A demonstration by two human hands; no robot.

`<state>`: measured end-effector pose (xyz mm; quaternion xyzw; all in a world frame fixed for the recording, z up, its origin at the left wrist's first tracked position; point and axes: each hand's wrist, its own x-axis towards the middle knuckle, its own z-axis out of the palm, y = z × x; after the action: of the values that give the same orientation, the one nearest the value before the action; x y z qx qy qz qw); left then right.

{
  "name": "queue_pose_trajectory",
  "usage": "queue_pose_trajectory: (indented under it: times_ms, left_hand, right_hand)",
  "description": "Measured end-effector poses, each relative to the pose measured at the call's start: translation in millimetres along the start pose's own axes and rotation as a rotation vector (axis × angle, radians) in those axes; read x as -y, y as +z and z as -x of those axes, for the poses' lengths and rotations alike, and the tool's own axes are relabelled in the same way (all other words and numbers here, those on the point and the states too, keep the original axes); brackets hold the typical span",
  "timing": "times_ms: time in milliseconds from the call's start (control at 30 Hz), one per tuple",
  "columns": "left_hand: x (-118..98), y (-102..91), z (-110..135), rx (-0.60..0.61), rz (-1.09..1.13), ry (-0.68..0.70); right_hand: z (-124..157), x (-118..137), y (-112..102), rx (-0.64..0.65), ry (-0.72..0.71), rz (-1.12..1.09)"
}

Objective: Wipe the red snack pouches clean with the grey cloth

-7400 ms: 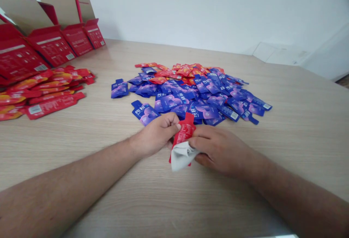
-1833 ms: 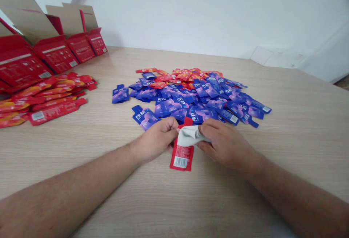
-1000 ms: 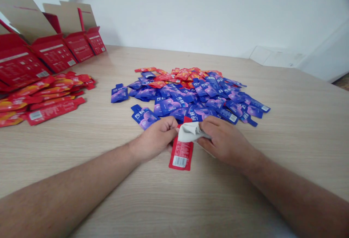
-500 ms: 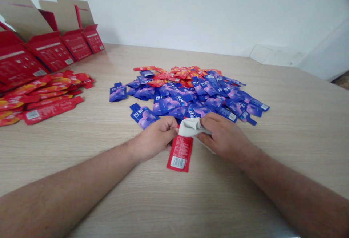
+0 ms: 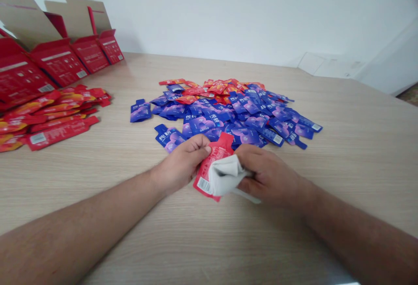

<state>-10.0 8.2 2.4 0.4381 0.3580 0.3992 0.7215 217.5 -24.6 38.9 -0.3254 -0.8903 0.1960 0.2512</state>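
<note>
One edge of a red pouch (image 5: 204, 168) is pinched by the left hand (image 5: 183, 162); a whitish cloth (image 5: 223, 178) is clasped by the right hand (image 5: 266, 174) across the pouch's lower front. Just beyond, purple-blue pouches (image 5: 206, 122) are heaped on the table (image 5: 183, 237); at far left, red packets (image 5: 62, 131) are piled before opened red boxes (image 5: 60, 63).

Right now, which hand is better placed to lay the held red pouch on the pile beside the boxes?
Left hand, probably: it grips the red pouch by its edge and is nearer the red-and-orange pile. The right hand is farther off and holds a pale cloth.
</note>
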Motion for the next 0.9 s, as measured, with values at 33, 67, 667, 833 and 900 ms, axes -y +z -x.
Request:
queue_pose_trajectory:
  times_ms: [33,67,667,833,900]
  left_hand:
    - [-1.6,1.0,-0.1,-0.016,0.054,-0.001]
    - [-3.4,1.7,-0.1,-0.026,0.096,-0.004]
    - [-7.4,-0.1,6.8,0.404,0.178,-0.605]
    - [-2.3,4.9,7.9,0.174,0.135,-0.26]
    - [0.5,5.5,6.1,0.08,0.162,-0.148]
  right_hand:
    - [1.1,-1.4,-2.3,-0.06,0.044,-0.079]
    - [2.3,-2.9,-4.0,-0.118,0.085,-0.158]
    - [1.2,1.0,6.4,-0.015,0.151,-0.545]
    - [1.5,-3.7,1.7,-0.08,0.314,-0.509]
    - [0.9,-9.8,-2.2,-0.113,0.41,-0.462]
